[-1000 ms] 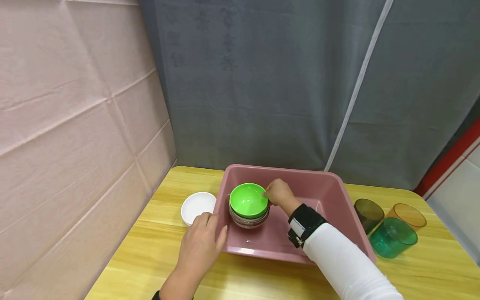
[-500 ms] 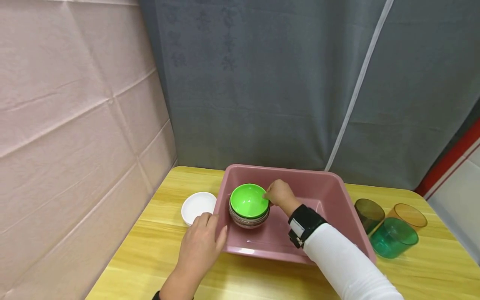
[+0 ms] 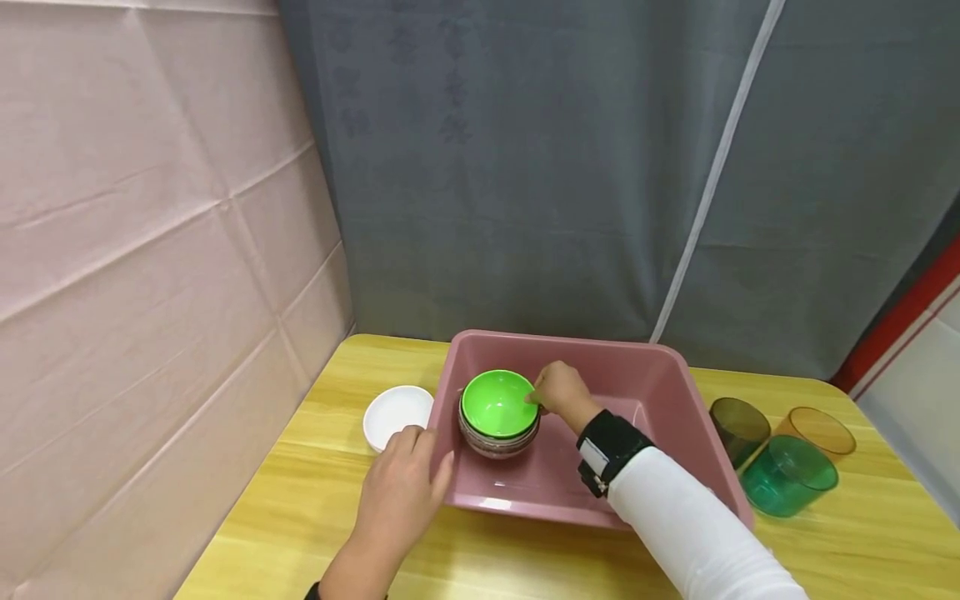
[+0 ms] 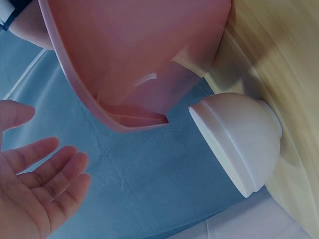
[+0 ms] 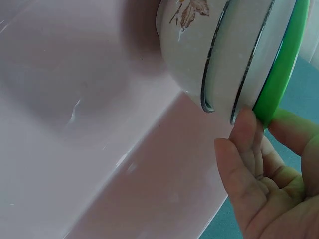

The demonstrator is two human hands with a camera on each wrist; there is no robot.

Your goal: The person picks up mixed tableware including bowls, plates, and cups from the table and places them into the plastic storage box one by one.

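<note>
My right hand [image 3: 562, 392] pinches the right rim of a bright green bowl [image 3: 498, 408] between thumb and fingers. The green bowl sits on top of a stack of patterned bowls [image 3: 497, 448] at the left inside a pink basin [image 3: 585, 475]. Seen from the right wrist, the stacked bowls [image 5: 194, 55] are cream with dark rims and a brown leaf print. My left hand [image 3: 397, 492], its fingers relaxed, is by the basin's left front corner and holds nothing. Just beyond its fingertips a white bowl [image 3: 396, 412] stands on the table, left of the basin.
To the right of the basin stand three see-through cups: a brown one [image 3: 738, 429], an orange one [image 3: 825, 429] and a green one [image 3: 787, 479]. A grey curtain [image 3: 495, 183] hangs behind the wooden table [image 3: 262, 517], and pink cloth [image 3: 150, 250] covers the left side.
Both hands keep nearly the same place. The green bowl shows at most a very slight shift within the stack, with the right hand's pinch unchanged.
</note>
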